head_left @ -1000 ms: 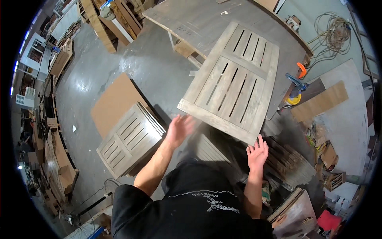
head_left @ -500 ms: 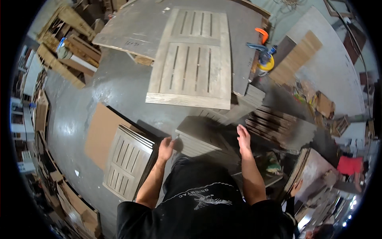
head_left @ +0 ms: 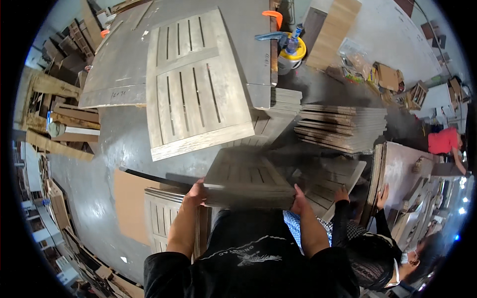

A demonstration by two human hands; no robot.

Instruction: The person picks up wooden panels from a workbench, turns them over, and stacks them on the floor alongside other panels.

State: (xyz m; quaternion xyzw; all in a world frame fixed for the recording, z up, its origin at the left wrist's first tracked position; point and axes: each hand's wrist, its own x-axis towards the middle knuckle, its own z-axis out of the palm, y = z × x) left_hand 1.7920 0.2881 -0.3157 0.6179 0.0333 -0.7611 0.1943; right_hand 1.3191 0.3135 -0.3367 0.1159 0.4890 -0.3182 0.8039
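Note:
Low in front of my body is a stack of slatted wooden panels [head_left: 248, 196], grey-brown, with their edges toward me. My left hand [head_left: 198, 192] grips the stack's left end, and my right hand [head_left: 300, 199] grips its right end; the fingertips are partly hidden. Beyond it, a large slatted door panel [head_left: 198, 99] lies on the worktable [head_left: 119, 79] and juts over its near edge. Left of my left forearm, more slatted panels [head_left: 161, 221] lean together next to a brown sheet [head_left: 131, 203].
A co-worker [head_left: 367, 253] stands close on my right, hands near a slatted panel [head_left: 343, 176] and a stack of boards [head_left: 380, 174]. Farther right is a pile of panels [head_left: 343, 126]. An orange clamp [head_left: 273, 17] and yellow-rimmed bucket [head_left: 292, 54] are by the table's right edge.
Both hands have moved from apart and free onto the two ends of the panel stack. The view has shifted, and the co-worker on my right has come closer.

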